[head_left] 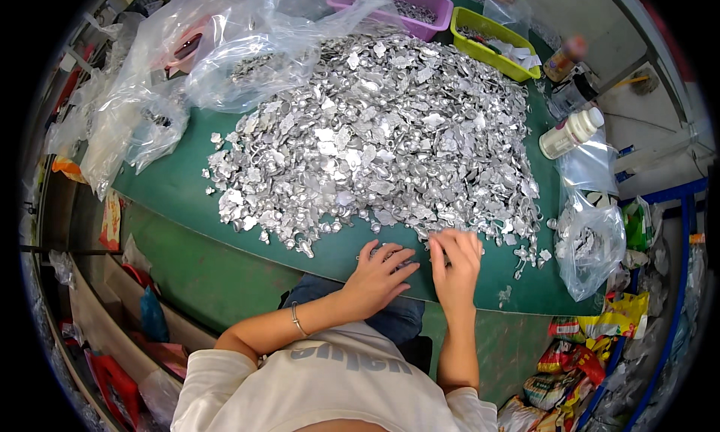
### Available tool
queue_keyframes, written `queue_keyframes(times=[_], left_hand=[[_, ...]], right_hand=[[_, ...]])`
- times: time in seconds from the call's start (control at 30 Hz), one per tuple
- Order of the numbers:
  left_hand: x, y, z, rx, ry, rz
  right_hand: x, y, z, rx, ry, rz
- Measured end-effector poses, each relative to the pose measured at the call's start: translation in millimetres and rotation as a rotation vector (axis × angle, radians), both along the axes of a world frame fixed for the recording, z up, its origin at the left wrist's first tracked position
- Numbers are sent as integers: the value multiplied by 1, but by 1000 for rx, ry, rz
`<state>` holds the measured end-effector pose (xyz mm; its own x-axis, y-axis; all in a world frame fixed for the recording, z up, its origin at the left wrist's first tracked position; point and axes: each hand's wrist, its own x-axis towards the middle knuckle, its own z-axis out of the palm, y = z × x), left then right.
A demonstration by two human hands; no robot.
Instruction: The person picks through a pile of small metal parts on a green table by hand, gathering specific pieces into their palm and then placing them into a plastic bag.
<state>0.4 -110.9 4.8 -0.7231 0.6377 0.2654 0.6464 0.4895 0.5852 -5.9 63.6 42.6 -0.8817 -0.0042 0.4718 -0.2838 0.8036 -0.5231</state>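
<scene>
A wide, glittering heap of small silvery metal pieces (382, 132), flat, irregular and flake-like with some rounded bits among them, is spread over a smooth green mat (172, 188) on the table. Its near edge is reached by both hands at about 6 o'clock of the heap. The left hand (381, 274) is laid palm-down on the mat with its fingers spread and slightly curled over a few loose pieces; whether anything is actually gripped cannot be told. The right hand (456, 263) is set just beside it at 3 o'clock, fingers bent together and tips pressed into the fringe of the heap; a firm hold on any piece cannot be made out. A thin metal bangle (298, 319) is worn on the left wrist.

At 12 o'clock of the heap a purple plastic tray (442, 8) and a yellow-green tray (480, 46) are seen. Crumpled clear plastic bags (142, 94) lie at 10 o'clock. At 3 o'clock a white plastic bottle (570, 132) lies tilted, with a clear bag of silvery pieces (592, 237) below it.
</scene>
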Motion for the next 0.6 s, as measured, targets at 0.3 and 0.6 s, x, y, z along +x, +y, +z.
queue_keyframes(times=[0.3,0.6], left_hand=[[-3,0,-6,24,2,0],[-2,-10,-3,122,-110,43]], right_hand=[[-57,-29,-18,251,1,-63],[5,-12,-4,79,-54,170]])
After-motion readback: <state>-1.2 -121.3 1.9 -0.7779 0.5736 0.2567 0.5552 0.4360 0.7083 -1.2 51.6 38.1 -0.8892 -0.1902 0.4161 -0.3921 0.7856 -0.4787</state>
